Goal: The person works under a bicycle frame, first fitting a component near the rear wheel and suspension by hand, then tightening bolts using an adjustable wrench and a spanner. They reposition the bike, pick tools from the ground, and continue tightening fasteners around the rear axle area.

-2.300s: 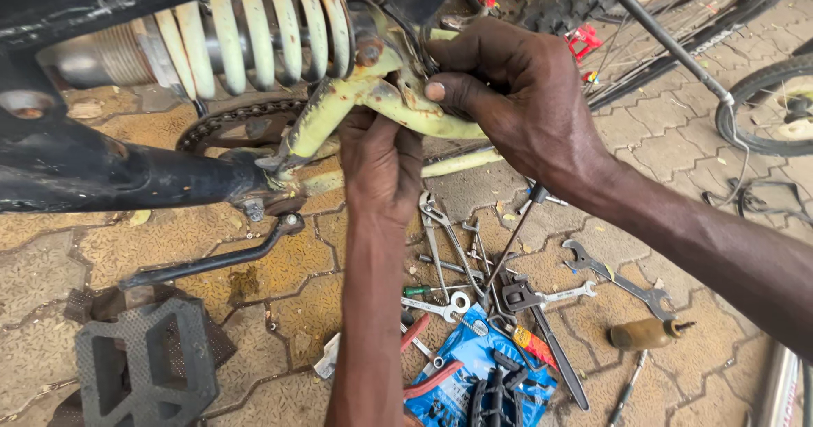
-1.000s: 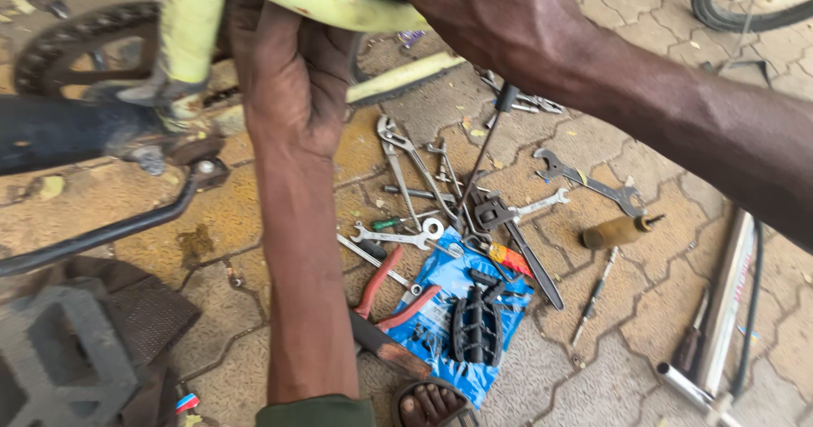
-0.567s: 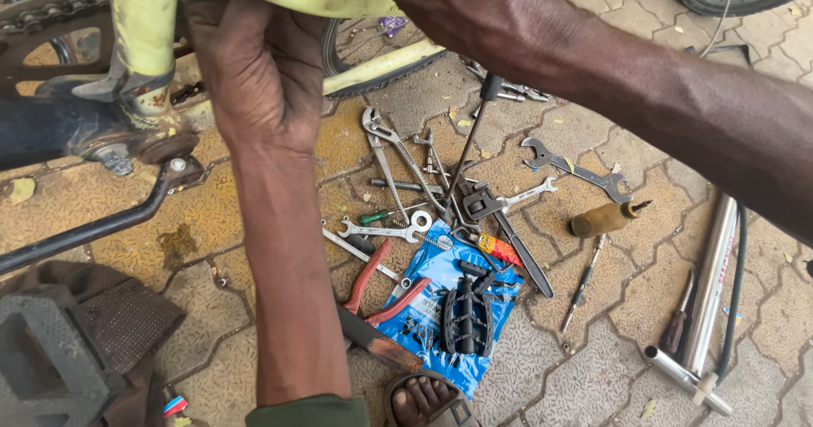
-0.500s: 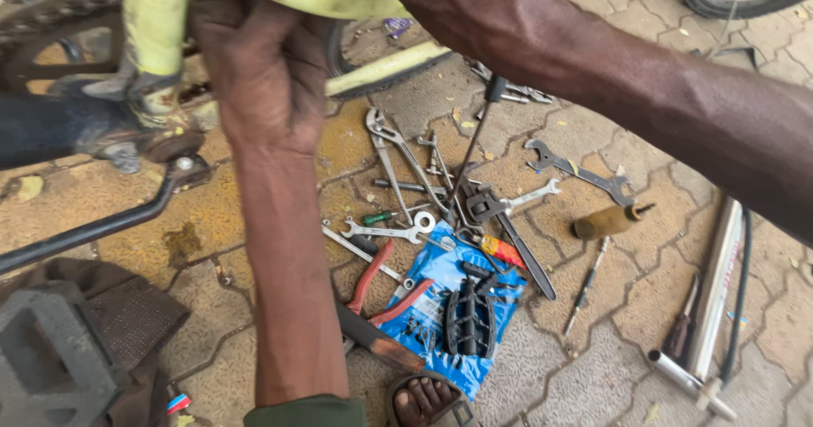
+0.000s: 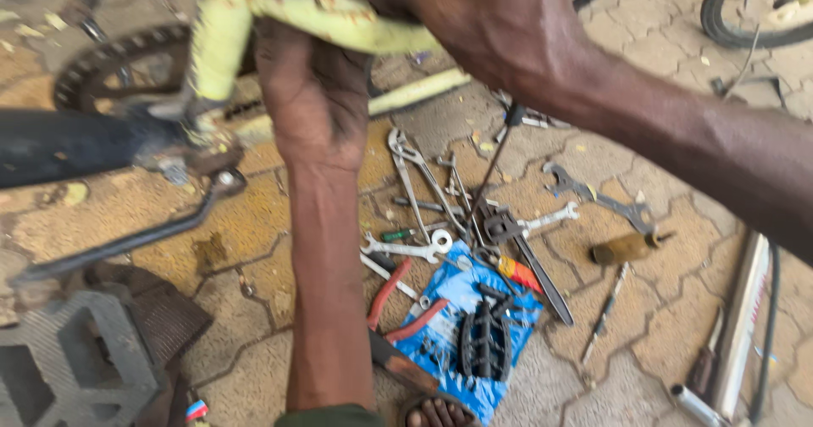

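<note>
Hands have stayed put while your view slid down toward the tools: your left hand (image 5: 315,97) still reaches up from beneath and your right hand (image 5: 474,20) clenches the yellow frame tube (image 5: 279,8) from above, though whether the left actually grips it you cannot tell.

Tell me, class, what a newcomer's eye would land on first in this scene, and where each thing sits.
First come the two bare hands at the top: the left hand reaches up from below and the right hand comes in from the right, both on a pale yellow bicycle frame. Below them, wrenches and pliers lie scattered on the paving around a blue plastic bag. A grey pedal sits at lower left.
</note>
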Available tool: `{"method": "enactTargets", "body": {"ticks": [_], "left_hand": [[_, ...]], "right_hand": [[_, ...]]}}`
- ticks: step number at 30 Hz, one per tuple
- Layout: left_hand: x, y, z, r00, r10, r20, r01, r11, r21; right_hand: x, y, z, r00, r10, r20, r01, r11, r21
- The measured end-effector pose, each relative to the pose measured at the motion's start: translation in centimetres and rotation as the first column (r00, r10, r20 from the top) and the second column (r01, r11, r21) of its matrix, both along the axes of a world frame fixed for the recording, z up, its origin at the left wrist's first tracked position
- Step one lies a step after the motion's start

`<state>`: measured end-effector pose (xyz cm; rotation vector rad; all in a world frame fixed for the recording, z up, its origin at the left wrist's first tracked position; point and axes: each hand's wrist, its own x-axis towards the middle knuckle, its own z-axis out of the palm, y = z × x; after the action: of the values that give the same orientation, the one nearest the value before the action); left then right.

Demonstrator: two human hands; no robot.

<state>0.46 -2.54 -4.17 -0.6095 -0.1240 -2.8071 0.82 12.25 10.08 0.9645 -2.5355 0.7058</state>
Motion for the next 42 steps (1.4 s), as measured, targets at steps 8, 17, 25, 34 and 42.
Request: {"method": "enactTargets", "body": {"ticks": [8, 17, 25, 34, 42], "left_hand": [[-0.6, 0.2, 0.2, 0.994, 0.104, 0.032, -0.1, 0.99, -0.102], [0.1, 0.2, 0.6, 0.997, 0.08, 0.016, -0.08, 0.997, -0.021], [0.0, -0.2, 1.5, 0.987, 0.1, 0.13, -0.091, 0.993, -0.07], [0.3, 0.3, 1.8, 0.991, 0.128, 0.037, -0.126, 0.991, -0.05], [0.3, 0.0, 1.8, 0.999, -0.035, 0.042, 0.028, 0.989, 0.147]], "right_hand": [[1.1, -1.4, 2.1, 0.962, 0.23, 0.144, -0.193, 0.953, -0.233], [1.2, -1.7, 2.2, 0.944, 0.225, 0.244, -0.156, 0.95, -0.272], [1.3, -1.9, 2.2, 0.944, 0.23, 0.238, -0.16, 0.946, -0.283], [1.7, -2.3, 2.7, 0.957, 0.178, 0.231, -0.117, 0.96, -0.253], [2.2, -2.4, 3.0, 0.966, 0.181, 0.186, -0.139, 0.966, -0.22]]}}
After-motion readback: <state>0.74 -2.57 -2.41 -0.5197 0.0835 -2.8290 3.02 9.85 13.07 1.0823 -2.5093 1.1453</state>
